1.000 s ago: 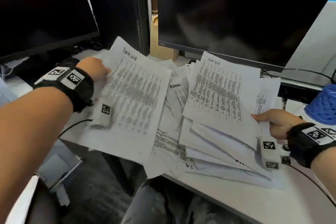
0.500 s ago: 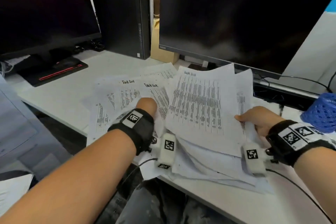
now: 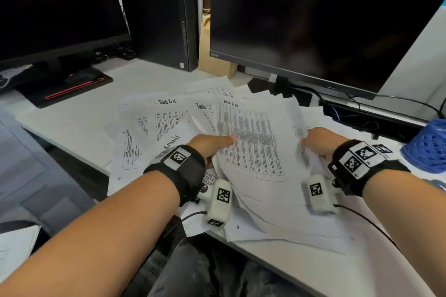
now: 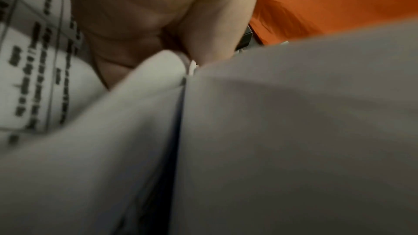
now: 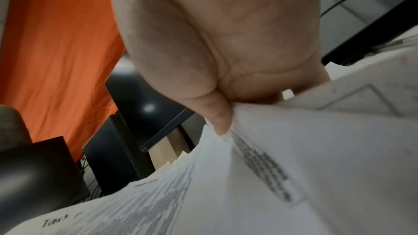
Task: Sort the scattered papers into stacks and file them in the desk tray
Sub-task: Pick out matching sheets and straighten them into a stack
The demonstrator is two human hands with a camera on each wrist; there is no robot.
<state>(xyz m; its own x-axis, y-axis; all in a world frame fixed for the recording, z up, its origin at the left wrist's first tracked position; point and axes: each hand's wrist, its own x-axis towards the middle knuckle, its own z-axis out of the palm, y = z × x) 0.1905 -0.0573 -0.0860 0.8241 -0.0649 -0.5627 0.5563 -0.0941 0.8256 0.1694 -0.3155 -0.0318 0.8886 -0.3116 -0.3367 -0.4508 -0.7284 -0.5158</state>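
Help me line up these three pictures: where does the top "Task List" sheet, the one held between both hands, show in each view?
Head: the top Task List sheet lies centre, between the left hand and right hand.
Left wrist: printed table at the left edge, beside the palm.
Right wrist: lower right, its edge pinched under the thumb.
Shared landmark: the black computer tower, seen in the head and right wrist views only.

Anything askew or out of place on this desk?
Yes. The papers gripped by both hands, left and right, are fanned at mismatched angles, and some overhang the desk front edge. No damage visible.
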